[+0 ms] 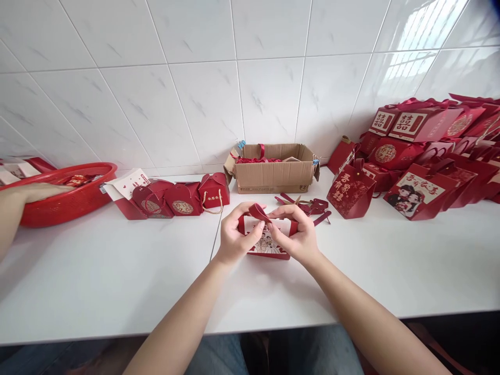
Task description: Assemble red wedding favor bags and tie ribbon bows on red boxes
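A red gift box with a white printed front [267, 244] stands on the white table in front of me, a red ribbon loop [258, 212] at its top. My left hand [239, 233] closes round the box's upper left side, its thumb at the base of the loop. On the upper right side, my right hand [297, 233] grips the same box, thumb near the other one and fingers behind the top edge. Red ribbons and strips [308, 204] lie just behind my right hand.
An open cardboard box [273, 178] holding red ribbon stands by the tiled wall. Several red gift boxes [183, 200] line up left of it, and a large pile [400, 153] is at right. Another person's arm reaches into a red basket [74, 203] at far left.
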